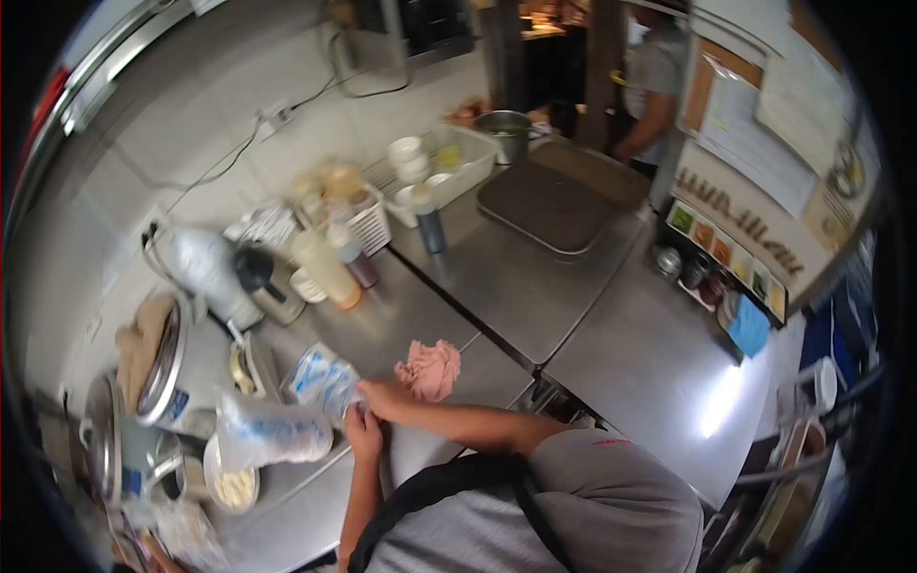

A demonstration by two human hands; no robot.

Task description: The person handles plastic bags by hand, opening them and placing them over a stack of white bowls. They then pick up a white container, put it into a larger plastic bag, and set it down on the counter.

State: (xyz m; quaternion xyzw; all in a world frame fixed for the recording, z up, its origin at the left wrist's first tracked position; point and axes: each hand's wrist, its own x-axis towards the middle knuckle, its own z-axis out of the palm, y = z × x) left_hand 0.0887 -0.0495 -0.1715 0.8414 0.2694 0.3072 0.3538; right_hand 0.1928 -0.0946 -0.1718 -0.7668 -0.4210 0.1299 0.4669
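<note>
Over the steel counter my two hands are close together, almost touching. My right hand is closed on the edge of a clear plastic bag with blue print. Just below it, my left hand is also closed at the bag's edge; its fingertips are partly hidden. A filled plastic bag lies left of my hands, beside a white bowl of pale food. Beyond my right hand is a crumpled pink cloth.
Sauce bottles and a white basket line the wall side. A dark tray lies on the far counter. Lidded pots stand at the left. Another person stands at the back; someone's hand shows at lower left.
</note>
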